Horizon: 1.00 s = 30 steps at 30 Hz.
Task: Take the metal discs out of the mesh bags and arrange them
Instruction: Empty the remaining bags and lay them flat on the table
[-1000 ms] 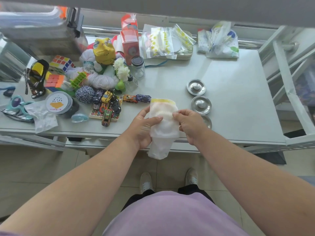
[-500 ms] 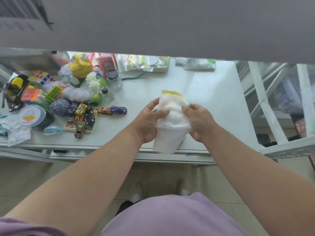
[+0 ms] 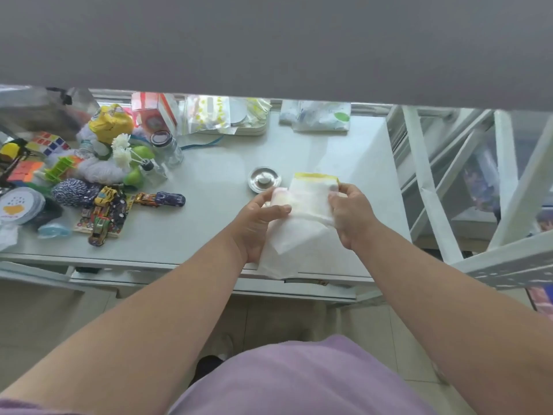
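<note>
Both the left hand [image 3: 257,223] and right hand [image 3: 350,217] gripped a white mesh bag [image 3: 302,223] beside a metal disc [image 3: 264,180]; no writing was legible.

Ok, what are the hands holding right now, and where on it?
Both hold the white mesh bag: left hand on its left edge, right hand on its right edge, just below the yellow-trimmed top.

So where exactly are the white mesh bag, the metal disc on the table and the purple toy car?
white mesh bag [image 3: 311,202], head view, on its upper panel below the yellow band.
metal disc [image 3: 264,179], head view, on its raised centre knob.
purple toy car [image 3: 170,198], head view, on its roof.
</note>
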Each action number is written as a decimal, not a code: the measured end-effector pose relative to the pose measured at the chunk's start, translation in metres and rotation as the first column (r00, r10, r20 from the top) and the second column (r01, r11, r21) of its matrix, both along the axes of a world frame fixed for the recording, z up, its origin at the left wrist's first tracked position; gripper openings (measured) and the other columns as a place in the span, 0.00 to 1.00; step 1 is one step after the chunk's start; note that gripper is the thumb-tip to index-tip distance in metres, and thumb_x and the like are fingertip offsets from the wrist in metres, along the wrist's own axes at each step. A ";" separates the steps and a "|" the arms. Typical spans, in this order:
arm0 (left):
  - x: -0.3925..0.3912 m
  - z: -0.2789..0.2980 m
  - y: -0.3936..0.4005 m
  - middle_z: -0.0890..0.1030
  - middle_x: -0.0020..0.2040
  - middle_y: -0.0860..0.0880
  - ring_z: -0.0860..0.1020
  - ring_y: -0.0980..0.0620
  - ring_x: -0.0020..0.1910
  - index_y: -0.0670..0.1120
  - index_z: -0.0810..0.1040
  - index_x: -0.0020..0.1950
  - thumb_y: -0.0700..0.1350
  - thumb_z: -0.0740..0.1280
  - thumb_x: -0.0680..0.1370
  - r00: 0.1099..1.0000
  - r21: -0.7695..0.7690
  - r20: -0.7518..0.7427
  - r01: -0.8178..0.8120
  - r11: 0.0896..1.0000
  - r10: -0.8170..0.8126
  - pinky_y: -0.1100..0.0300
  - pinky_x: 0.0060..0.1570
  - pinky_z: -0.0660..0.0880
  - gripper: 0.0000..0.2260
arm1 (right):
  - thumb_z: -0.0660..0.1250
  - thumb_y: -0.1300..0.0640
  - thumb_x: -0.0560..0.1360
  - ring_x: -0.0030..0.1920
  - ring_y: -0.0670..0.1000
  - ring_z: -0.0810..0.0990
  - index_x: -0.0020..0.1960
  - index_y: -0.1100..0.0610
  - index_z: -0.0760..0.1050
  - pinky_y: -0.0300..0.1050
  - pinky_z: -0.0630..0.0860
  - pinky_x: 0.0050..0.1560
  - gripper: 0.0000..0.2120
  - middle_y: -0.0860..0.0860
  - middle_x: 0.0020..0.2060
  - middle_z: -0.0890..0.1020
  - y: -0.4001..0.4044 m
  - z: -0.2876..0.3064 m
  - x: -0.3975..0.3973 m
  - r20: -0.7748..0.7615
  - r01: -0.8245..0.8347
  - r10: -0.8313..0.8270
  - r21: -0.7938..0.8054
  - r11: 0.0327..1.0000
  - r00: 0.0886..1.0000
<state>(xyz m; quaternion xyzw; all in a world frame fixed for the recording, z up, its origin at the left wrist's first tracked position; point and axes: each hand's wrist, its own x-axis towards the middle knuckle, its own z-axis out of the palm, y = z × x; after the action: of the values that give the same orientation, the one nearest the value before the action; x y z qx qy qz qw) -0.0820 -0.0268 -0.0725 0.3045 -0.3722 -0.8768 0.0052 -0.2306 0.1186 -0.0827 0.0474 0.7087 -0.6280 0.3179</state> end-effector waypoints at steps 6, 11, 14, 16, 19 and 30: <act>0.004 -0.010 0.002 0.80 0.65 0.35 0.83 0.35 0.52 0.45 0.74 0.76 0.33 0.75 0.69 0.993 -0.069 0.087 -0.069 0.995 0.075 0.42 0.46 0.82 0.35 | 0.56 0.68 0.84 0.48 0.56 0.89 0.62 0.51 0.78 0.56 0.85 0.51 0.18 0.53 0.56 0.86 0.011 -0.013 -0.036 0.189 0.063 -0.039 -0.122 0.991 0.981; 0.017 -0.011 -0.004 0.83 0.63 0.35 0.84 0.35 0.50 0.48 0.77 0.72 0.34 0.74 0.68 0.976 -0.096 0.138 -0.157 0.983 0.170 0.41 0.42 0.84 0.32 | 0.58 0.67 0.83 0.58 0.60 0.86 0.71 0.52 0.75 0.62 0.81 0.61 0.20 0.55 0.63 0.84 -0.011 -0.006 -0.062 0.144 0.030 -0.006 -0.167 0.986 0.990; 0.023 -0.012 -0.008 0.84 0.61 0.37 0.84 0.36 0.49 0.51 0.78 0.71 0.32 0.70 0.75 0.968 -0.109 0.151 -0.183 0.977 0.198 0.42 0.42 0.84 0.27 | 0.60 0.67 0.81 0.57 0.60 0.87 0.72 0.52 0.74 0.64 0.81 0.61 0.21 0.56 0.61 0.85 -0.018 -0.007 -0.069 0.150 0.026 -0.004 -0.140 0.990 0.989; 0.026 -0.012 -0.009 0.84 0.61 0.38 0.84 0.36 0.50 0.51 0.78 0.71 0.32 0.70 0.75 0.967 -0.110 0.149 -0.191 0.975 0.206 0.41 0.44 0.84 0.27 | 0.64 0.64 0.77 0.55 0.60 0.88 0.72 0.51 0.74 0.66 0.82 0.60 0.24 0.56 0.59 0.85 -0.015 -0.014 -0.068 0.089 -0.023 0.027 -0.043 0.999 0.996; 0.028 -0.009 -0.009 0.85 0.59 0.38 0.85 0.36 0.49 0.51 0.78 0.71 0.34 0.72 0.70 0.968 -0.108 0.143 -0.192 0.975 0.207 0.40 0.45 0.84 0.30 | 0.67 0.60 0.72 0.51 0.58 0.88 0.72 0.48 0.74 0.66 0.82 0.59 0.28 0.56 0.54 0.87 -0.006 -0.027 -0.065 0.009 -0.044 0.044 0.087 0.995 0.999; 0.026 0.000 -0.006 0.88 0.55 0.43 0.87 0.39 0.47 0.50 0.77 0.72 0.29 0.70 0.75 0.984 -0.137 0.079 -0.148 0.979 0.160 0.43 0.45 0.84 0.28 | 0.73 0.61 0.77 0.56 0.50 0.84 0.71 0.56 0.75 0.43 0.79 0.58 0.23 0.50 0.59 0.83 0.012 -0.026 -0.073 -0.193 -0.011 0.044 0.167 0.986 0.980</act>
<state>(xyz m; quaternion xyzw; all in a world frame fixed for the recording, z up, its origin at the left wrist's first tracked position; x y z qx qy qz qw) -0.0561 -0.0332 -0.0720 0.3704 -0.4038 -0.8330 0.0763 -0.3038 0.1301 -0.1087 0.0018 0.7866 -0.5644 0.2503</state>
